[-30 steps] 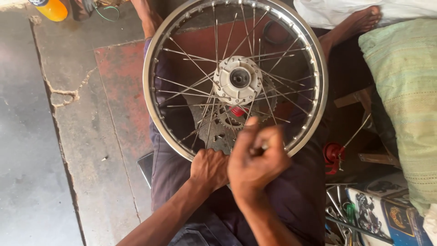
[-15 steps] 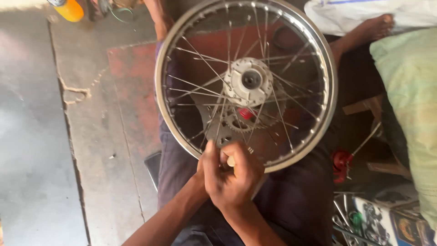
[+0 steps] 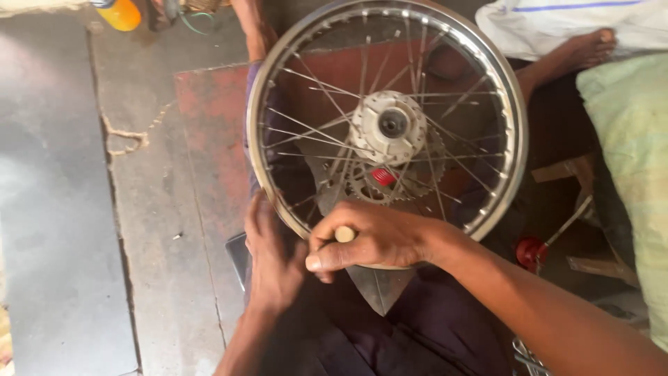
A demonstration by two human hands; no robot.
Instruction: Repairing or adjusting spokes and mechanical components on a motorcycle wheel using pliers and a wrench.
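Tool (image 3: 344,234) tip hidden under right hand (image 3: 376,240)

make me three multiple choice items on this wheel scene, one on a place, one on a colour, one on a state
1. Where does the spoked wheel rest?
A. across the person's lap
B. hung on a wall
C. on a workbench

2. What colour is the bottle at the top left edge?
A. blue
B. yellow-orange
C. white

3. How is the right hand set?
A. open and flat
B. out of view
C. closed around a pale tool handle

Answers:
1 A, the wheel lies over the seated person's dark-clothed legs, with the left hand at its near rim.
2 B, its body shows yellow-orange.
3 C, the fingers curl around the handle, whose end pokes out.
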